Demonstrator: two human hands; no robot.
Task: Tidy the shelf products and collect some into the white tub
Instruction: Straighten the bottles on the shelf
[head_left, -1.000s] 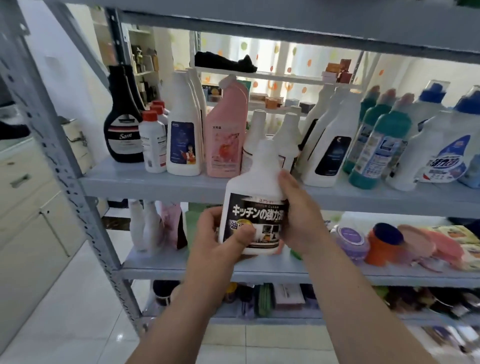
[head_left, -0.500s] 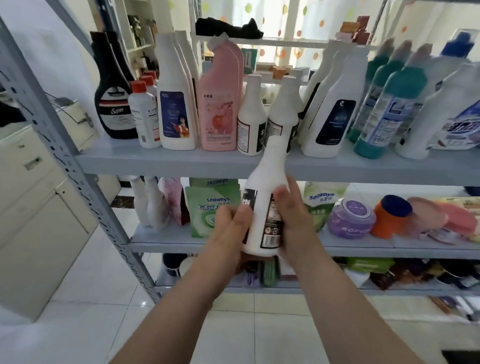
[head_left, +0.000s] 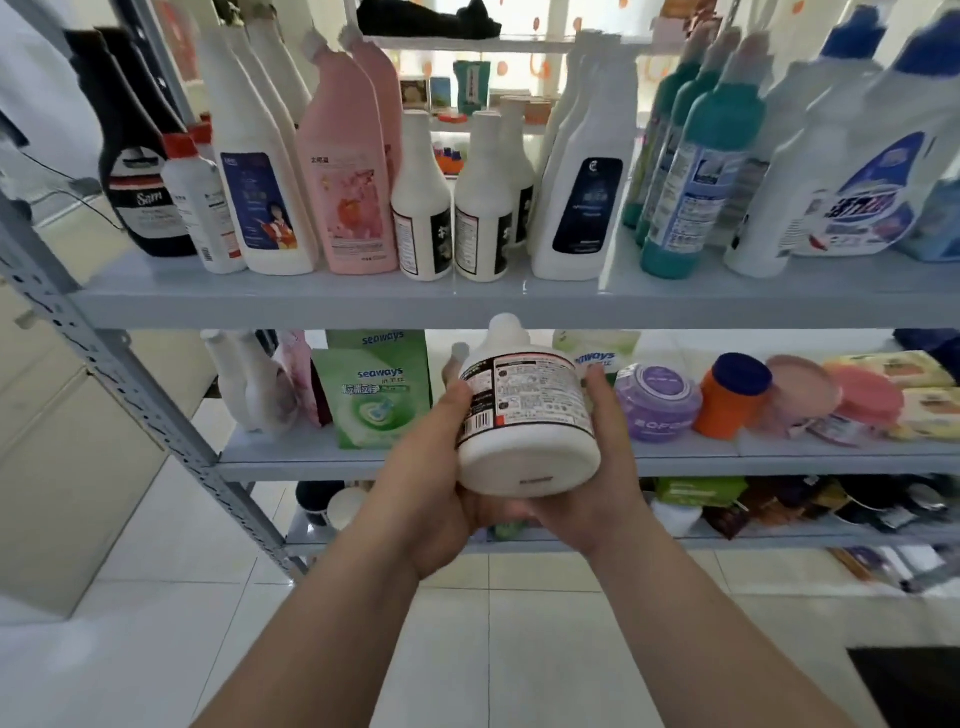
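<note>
Both hands hold one white cleaner bottle (head_left: 527, 415) in front of the middle shelf. It is tipped back so its flat base faces me and its printed back label shows. My left hand (head_left: 431, 478) grips its left side and underside, thumb on the label edge. My right hand (head_left: 597, 467) grips its right side, fingers curled round it. On the upper shelf (head_left: 363, 306) stand two matching white bottles (head_left: 423, 208) (head_left: 483, 213) among pink (head_left: 348, 171), white and teal bottles. No white tub is in view.
A green seaways pouch (head_left: 374, 400), a purple jar (head_left: 657, 402), an orange jar (head_left: 730, 395) and pink lids (head_left: 831, 395) sit on the middle shelf. A slanted grey upright (head_left: 130, 374) runs at left. Pale cabinets (head_left: 62, 441) stand left; a tiled floor (head_left: 519, 623) lies below.
The bottle came down from upper-shelf height to the middle shelf and turned from front label, through its side, to base and back label facing me. Both hands kept hold.
</note>
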